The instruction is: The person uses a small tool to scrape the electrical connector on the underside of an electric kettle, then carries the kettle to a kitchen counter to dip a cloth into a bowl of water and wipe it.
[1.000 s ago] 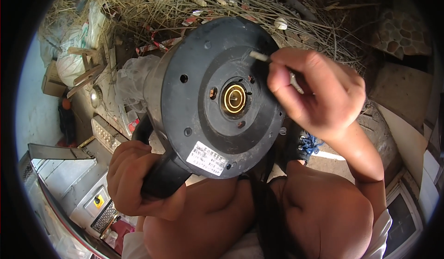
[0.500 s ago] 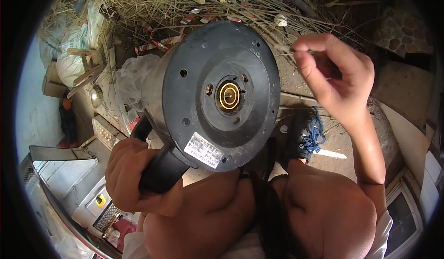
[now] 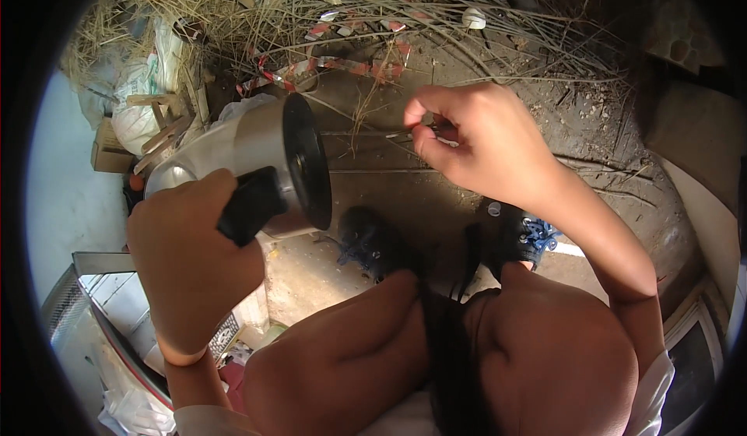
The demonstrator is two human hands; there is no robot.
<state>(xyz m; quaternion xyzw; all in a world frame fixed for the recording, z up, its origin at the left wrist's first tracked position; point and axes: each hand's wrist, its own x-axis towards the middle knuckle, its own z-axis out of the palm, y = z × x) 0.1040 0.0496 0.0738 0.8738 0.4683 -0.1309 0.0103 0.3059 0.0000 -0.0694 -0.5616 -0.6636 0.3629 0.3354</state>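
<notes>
My left hand (image 3: 187,241) is closed around the black handle of an electric kettle (image 3: 253,144). This kettle has a shiny steel body and a black round base, and it lies tipped on its side in the air with the base facing right. Across from the base, my right hand (image 3: 482,136) is raised with thumb and forefinger curled together. Whatever sits between those fingertips, if anything, is too small to make out. The right hand is apart from the kettle.
Dry straw and thin sticks (image 3: 436,31) cover the far ground, tangled with red-and-white tape (image 3: 296,66). A white sack (image 3: 138,113), small wooden stool (image 3: 159,117) and cardboard box (image 3: 111,149) stand at left. My shoes (image 3: 517,230) rest on the dirt floor below.
The kettle has moved left and turned, so its base faces right rather than toward me. My right hand has moved left and slightly down, its fingers still curled.
</notes>
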